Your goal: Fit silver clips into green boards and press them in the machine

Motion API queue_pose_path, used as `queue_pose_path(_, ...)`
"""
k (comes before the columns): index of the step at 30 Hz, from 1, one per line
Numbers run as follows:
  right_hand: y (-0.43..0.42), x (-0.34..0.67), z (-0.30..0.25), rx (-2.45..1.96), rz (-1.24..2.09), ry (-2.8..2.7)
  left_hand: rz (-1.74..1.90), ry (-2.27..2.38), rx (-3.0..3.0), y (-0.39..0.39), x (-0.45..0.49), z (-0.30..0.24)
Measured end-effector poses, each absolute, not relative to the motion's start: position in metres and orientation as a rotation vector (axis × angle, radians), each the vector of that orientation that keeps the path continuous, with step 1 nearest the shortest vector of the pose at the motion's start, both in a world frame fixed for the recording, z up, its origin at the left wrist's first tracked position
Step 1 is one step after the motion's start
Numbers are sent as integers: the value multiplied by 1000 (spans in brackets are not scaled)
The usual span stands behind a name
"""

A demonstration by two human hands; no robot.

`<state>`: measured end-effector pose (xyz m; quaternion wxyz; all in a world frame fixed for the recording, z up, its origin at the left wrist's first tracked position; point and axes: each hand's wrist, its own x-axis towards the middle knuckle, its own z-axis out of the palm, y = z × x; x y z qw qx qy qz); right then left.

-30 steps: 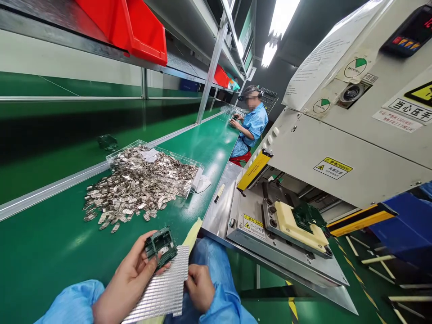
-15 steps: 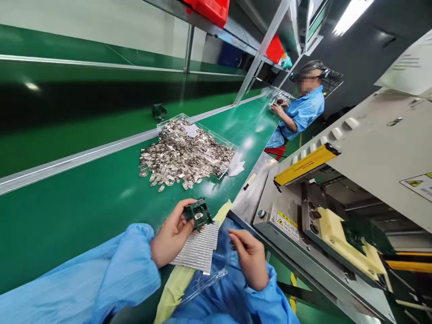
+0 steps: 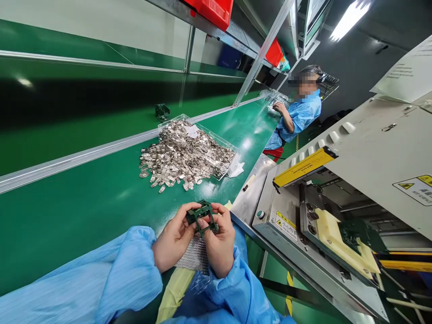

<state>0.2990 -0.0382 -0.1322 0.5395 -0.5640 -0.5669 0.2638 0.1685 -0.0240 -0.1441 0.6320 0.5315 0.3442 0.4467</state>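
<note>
A small green circuit board (image 3: 201, 216) is held up over the bench edge between both of my hands. My left hand (image 3: 173, 237) grips its left side with curled fingers. My right hand (image 3: 218, 238) pinches its right side, thumb pressed on the board's face. Under my hands lies a silvery ribbed sheet (image 3: 193, 258) on a yellow pad. A heap of small shiny metal parts (image 3: 184, 156) spills from a clear tray (image 3: 216, 139) farther along the green bench.
A grey press machine (image 3: 337, 193) stands at the right with a cream fixture (image 3: 340, 238) holding another green board and a yellow guard bar (image 3: 303, 165). A seated co-worker in a blue coat (image 3: 299, 114) works at the far end. Red bins (image 3: 211, 9) sit on the shelf above.
My right hand has come up from my lap and taken hold of the board's right side. The board now sits between both hands, slightly right of where it was.
</note>
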Motion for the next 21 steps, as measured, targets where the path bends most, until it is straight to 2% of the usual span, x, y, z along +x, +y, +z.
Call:
queue_pose_path(6, -38, 295, -130, -1351, 663, -1331, 1013, 788, 1294, -23, 166, -150)
queue_pose_path(15, -29, 321, -125, -1145, 1235, -1123, 965, 719, 1242, -16, 164, -146)
queue_pose_path(21, -59, 347, -104, -973, 881, -1717, 724, 857, 1482, -28, 144, -141)
